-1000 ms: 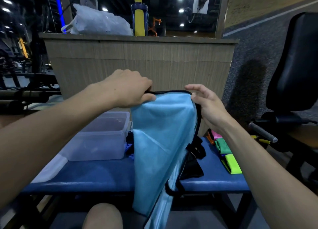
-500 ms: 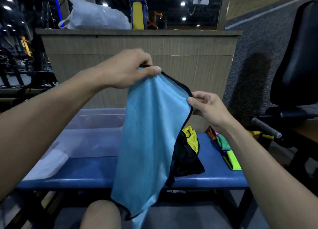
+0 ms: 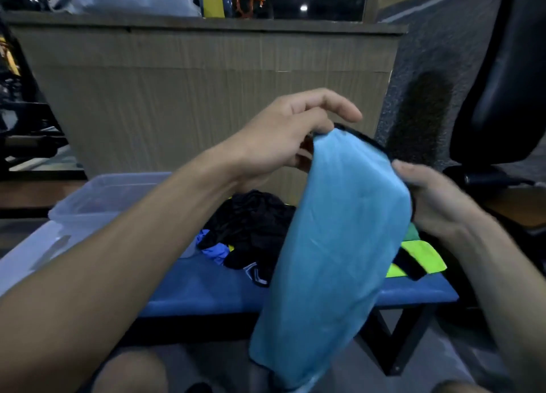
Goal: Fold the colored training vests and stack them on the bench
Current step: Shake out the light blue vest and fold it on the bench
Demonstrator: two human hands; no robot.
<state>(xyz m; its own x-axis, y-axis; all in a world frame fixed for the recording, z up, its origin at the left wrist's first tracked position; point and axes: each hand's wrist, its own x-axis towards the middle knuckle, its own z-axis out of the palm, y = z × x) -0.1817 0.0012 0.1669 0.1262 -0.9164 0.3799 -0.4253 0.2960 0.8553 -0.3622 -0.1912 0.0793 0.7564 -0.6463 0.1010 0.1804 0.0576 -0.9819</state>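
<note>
A light blue vest (image 3: 334,245) with black trim hangs in the air in front of the blue bench (image 3: 206,289). My left hand (image 3: 283,138) pinches its top left edge, fingers partly spread. Its right edge is gripped by my right hand (image 3: 431,197). The vest's lower end drops below the bench's front edge. Behind it on the bench lies a loose heap of black and blue vests (image 3: 248,227). Folded green and yellow-green vests (image 3: 419,257) lie at the bench's right end, partly hidden by the held vest.
A clear plastic bin (image 3: 97,197) stands on the bench's left part. A wooden counter (image 3: 192,76) rises behind the bench. A black padded gym seat (image 3: 502,82) stands at the right. My knee (image 3: 130,372) shows at the bottom.
Both hands have moved right with the blue vest. The view tilted down and closer, and the heap of black and blue vests now shows left of the held vest.
</note>
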